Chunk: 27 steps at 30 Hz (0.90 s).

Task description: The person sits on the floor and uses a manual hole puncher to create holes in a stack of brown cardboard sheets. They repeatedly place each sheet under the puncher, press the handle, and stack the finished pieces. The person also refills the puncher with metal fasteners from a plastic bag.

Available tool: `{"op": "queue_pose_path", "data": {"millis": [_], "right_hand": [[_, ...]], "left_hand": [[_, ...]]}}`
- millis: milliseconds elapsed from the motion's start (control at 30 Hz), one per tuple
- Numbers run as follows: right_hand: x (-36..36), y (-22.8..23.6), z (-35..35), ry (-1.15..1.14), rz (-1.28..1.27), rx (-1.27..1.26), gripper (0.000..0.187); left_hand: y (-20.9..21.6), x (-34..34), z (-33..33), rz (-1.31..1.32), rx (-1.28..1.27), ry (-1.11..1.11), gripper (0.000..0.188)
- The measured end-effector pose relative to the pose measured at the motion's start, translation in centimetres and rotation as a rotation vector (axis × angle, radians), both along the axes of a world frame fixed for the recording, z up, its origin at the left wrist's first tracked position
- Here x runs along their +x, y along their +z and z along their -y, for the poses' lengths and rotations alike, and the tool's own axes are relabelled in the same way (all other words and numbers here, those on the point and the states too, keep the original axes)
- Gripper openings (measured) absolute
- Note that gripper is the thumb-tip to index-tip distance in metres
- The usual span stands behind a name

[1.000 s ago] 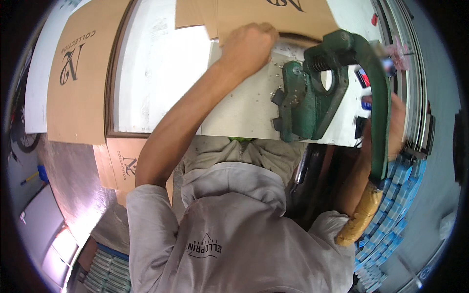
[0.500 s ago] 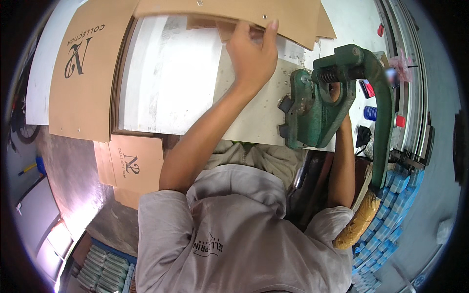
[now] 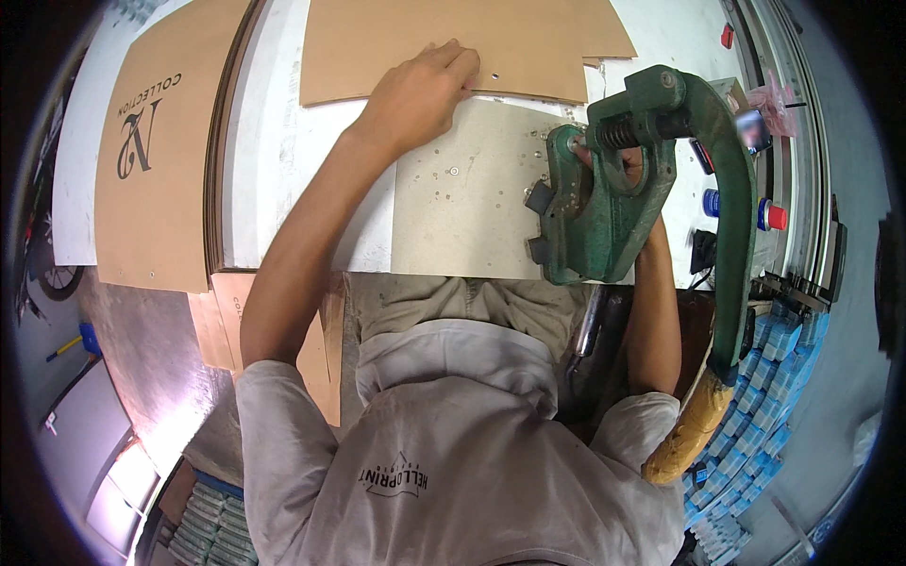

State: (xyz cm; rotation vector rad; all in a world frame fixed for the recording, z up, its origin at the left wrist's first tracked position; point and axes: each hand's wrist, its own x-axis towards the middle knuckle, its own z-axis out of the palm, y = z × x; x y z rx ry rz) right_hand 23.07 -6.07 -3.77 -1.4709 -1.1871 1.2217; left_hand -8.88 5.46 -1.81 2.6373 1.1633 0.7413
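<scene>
Card, a plain brown cardboard sheet with a small punched hole near its near edge, lies flat at the bench's far edge. The left hand rests on its near edge, fingers together and pressed flat on it. Toward the bench's left edge lies a stack of brown sheets with dark lettering. A grey board sits at the near edge beside the green press. The right hand is inside the press frame; its grip cannot be told
</scene>
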Motion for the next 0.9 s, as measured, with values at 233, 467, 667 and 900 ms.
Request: {"op": "queue_pose_path", "data": {"millis": [233, 467, 667, 900], "right_hand": [[0.9, -0.1, -1.0, -0.087, -0.001, 0.034, 0.028], [-3.1, 3.5, -0.6, -0.227, -0.239, 0.021, 0.025], [-0.7, 3.2, 1.2, -0.282, -0.067, -0.105, 0.022], [-2.3, 21.8, 7.0, -0.178, 0.819, 0.336, 0.046]], "left_hand": [[1.0, 3.4, 1.2, 0.018, 0.044, -0.151, 0.028], [1.3, 7.3, 4.4, 0.180, -0.027, -0.139, 0.027], [1.1, 8.9, 5.2, 0.279, -0.162, -0.169, 0.036], [0.7, 8.7, 5.1, 0.252, -0.123, -0.153, 0.030]]}}
